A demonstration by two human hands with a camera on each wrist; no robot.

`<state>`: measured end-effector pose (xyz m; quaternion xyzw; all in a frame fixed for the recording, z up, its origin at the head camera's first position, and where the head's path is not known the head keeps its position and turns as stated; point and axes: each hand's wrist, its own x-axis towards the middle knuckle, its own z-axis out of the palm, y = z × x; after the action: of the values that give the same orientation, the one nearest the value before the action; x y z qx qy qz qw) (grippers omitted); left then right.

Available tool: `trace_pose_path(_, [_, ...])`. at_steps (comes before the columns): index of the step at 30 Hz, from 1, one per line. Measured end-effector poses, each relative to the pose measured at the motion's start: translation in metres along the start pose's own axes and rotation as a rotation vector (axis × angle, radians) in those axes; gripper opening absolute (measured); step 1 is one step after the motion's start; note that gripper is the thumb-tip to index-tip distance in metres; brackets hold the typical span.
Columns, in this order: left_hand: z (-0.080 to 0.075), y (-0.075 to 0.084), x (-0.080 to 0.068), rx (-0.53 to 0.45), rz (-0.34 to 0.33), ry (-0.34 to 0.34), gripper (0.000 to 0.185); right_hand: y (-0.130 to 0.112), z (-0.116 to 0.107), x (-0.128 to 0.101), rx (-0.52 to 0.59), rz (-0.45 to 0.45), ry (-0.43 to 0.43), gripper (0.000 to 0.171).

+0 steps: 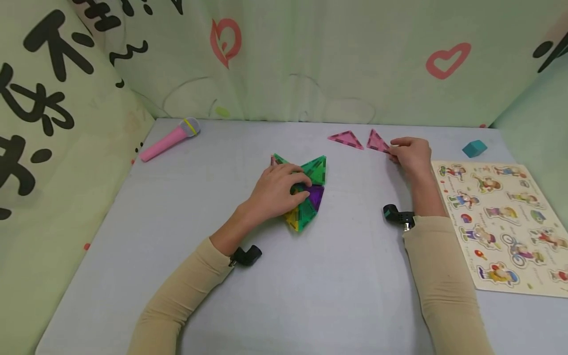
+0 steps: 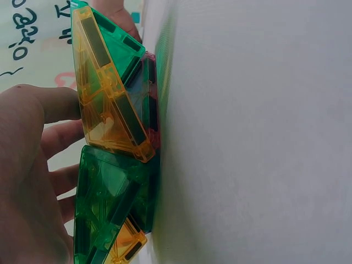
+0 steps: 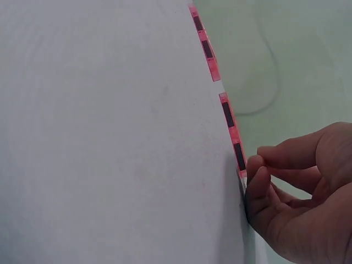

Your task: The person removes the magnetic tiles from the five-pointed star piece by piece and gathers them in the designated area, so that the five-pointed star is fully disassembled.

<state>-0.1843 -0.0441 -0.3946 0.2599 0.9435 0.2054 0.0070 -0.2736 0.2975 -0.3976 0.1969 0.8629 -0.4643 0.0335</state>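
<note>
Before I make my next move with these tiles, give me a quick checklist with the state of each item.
1. Left hand steadying the tile build: ok, it holds it.
2. Right hand at the right pink triangle: ok, fingertips at its corner.
3. Firm pinch there: cannot tell.
4. Left pink triangle separate from the right one: ok, a gap shows.
5. Both triangles joined to the build: not ok, they lie apart from it.

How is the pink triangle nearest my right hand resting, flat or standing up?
Lying flat: the right wrist view shows the pink triangle edge-on, a thin strip along the tabletop.
</note>
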Motion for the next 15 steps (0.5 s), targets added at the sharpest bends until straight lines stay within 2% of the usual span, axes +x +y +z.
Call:
trace_pose_path(9, [-0.001,0.001,0.0,-0.005,-0.009,-0.019,0.024,-0.007,-0.001,-0.016,-0.107,-0.095,-0.054,0.043])
trace_pose_path(15, [-0.001,0.001,0.0,-0.015,-0.005,-0.015,0.024,-0.012,0.0,-0.031,-0.159,-0.165,-0.142,0.039])
